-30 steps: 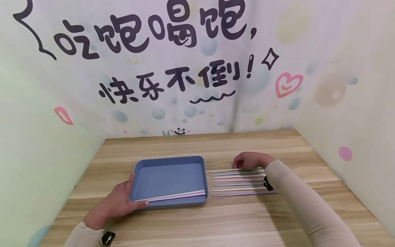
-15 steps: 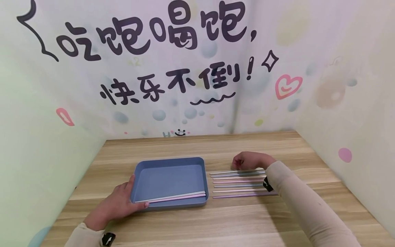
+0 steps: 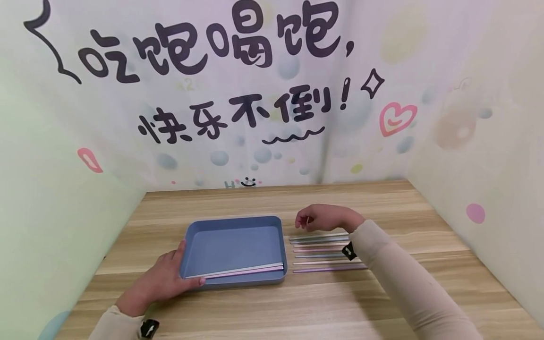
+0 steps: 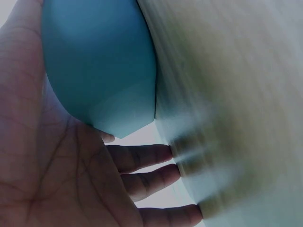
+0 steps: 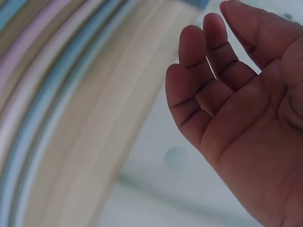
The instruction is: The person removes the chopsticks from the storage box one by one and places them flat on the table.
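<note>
My left hand (image 3: 163, 281) spans the left front corner of a blue-grey tray (image 3: 233, 245), the thumb along its front rim and the fingers at its left side. In the left wrist view, straight fingers (image 4: 151, 182) reach down to the tabletop beside the tray (image 4: 102, 61). Inside the tray, along its front wall, lie a few white and pink-purple chopsticks (image 3: 246, 270). My right hand (image 3: 325, 216) hovers above the far end of a row of chopsticks (image 3: 320, 256), right of the tray. Its fingers (image 5: 191, 45) are loosely bent around nothing.
The loose chopsticks lie side by side on the wooden table (image 3: 255, 311), in white, blue, pink and purple; my right forearm and sleeve (image 3: 395, 269) cover their right ends. A printed backdrop (image 3: 272, 160) rises behind the table, with pale walls at both sides.
My right hand has moved left and slightly up from the rearmost chopsticks, towards the tray. The left hand and the tray have stayed in place.
</note>
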Demonstrator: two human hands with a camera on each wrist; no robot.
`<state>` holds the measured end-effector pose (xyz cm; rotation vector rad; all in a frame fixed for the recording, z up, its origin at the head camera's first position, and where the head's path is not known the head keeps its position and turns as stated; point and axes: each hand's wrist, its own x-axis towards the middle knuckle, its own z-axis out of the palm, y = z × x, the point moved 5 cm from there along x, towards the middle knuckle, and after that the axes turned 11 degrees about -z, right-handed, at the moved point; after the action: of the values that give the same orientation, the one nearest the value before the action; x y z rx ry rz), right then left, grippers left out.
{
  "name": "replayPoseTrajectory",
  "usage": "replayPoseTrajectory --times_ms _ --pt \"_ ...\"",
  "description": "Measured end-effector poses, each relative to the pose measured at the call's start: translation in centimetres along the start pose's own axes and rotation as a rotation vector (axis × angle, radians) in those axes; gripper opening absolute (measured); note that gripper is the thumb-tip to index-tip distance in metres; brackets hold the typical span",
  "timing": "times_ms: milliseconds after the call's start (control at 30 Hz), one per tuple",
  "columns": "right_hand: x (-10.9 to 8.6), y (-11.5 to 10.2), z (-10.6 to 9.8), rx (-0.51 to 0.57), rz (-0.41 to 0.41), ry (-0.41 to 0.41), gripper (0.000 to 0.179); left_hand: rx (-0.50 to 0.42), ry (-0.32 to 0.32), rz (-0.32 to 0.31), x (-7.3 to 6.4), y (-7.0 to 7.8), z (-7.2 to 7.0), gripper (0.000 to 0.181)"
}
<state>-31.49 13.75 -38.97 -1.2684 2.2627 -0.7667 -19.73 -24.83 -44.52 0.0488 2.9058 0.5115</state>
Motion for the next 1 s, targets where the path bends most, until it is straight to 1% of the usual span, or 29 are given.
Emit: replayPoseTrajectory --times_ms 200,367,500,733,900,1000 --pt "2.5 -3.3 0.5 -0.044 -0.071 -0.024 0.014 0.0 -0.002 0.006 -0.1 0.2 -0.1 0.121" --pt "4.3 -5.4 1.2 -0.08 -0.082 -0.026 0.014 0.0 0.009 0.007 -0.2 0.2 -0.2 0.121" --pt "5.8 -6.9 2.2 -0.097 -0.096 -0.037 0.016 0.007 0.011 0.001 -0.1 0.2 -0.2 0.122" --pt "8.1 -8.4 4.1 -0.101 -0.136 -0.058 0.015 0.005 0.01 0.004 -0.1 0.1 -0.2 0.122" --pt "9.2 -9.1 4.8 -0.088 -0.155 -0.065 0.016 0.004 0.003 -0.006 -0.1 0.0 -0.1 0.122" --pt "9.8 -9.4 5.2 -0.107 -0.172 -0.082 0.017 0.005 -0.002 -0.014 0.0 -0.1 -0.1 0.122"
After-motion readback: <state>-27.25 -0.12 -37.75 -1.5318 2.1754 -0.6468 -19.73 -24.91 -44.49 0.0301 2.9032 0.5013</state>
